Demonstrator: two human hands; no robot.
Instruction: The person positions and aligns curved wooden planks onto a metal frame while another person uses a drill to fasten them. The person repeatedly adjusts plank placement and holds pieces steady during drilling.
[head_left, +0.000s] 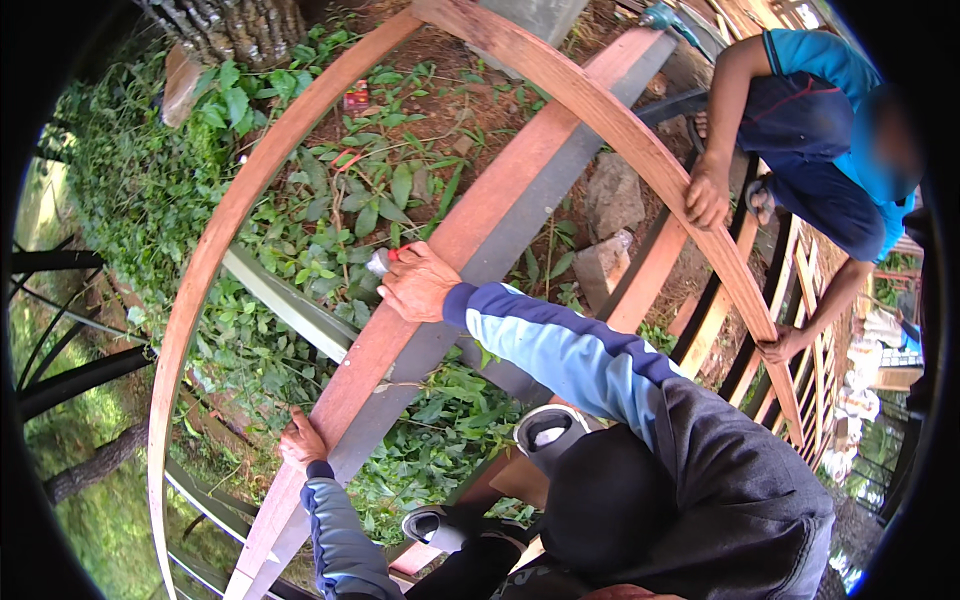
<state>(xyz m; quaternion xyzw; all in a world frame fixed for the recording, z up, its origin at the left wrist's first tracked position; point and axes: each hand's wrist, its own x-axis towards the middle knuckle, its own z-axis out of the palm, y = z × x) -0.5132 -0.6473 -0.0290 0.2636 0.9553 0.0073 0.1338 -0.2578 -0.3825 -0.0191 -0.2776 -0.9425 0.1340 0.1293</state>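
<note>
Dark trousers (690, 500) and a knee fill the lower right of the frame, closest to the lens; two shoes (548, 435) sit just left of them, lower centre.

Left hand (300, 440), lower left: fingers pressed flat on the edge of the long wooden plank (440, 250), nothing pinched. Blue-grey sleeve runs down to the bottom edge.

Right hand (418, 283), centre: closed around a small tool with a red part and a grey tip (381, 261), knuckles resting on the plank. Can't tell what the tool is. Blue and light-blue sleeve (560, 350) runs to the lower right.

Plank runs diagonally from the bottom left up to the upper right, with a dark grey metal beam (520, 220) directly alongside its lower right edge.

Thin bent wood strip (215, 240) arcs from the lower left, over the top centre, down the right side.

Second person, upper right, blue shirt (825, 70): one hand (708, 190) grips the bent strip on the right, the other hand (782, 345) holds it lower down. Face not described.

Below everything: bare soil and green weeds (380, 190), stones (612, 195) right of centre, tree trunk (230, 25) at top left.
</note>
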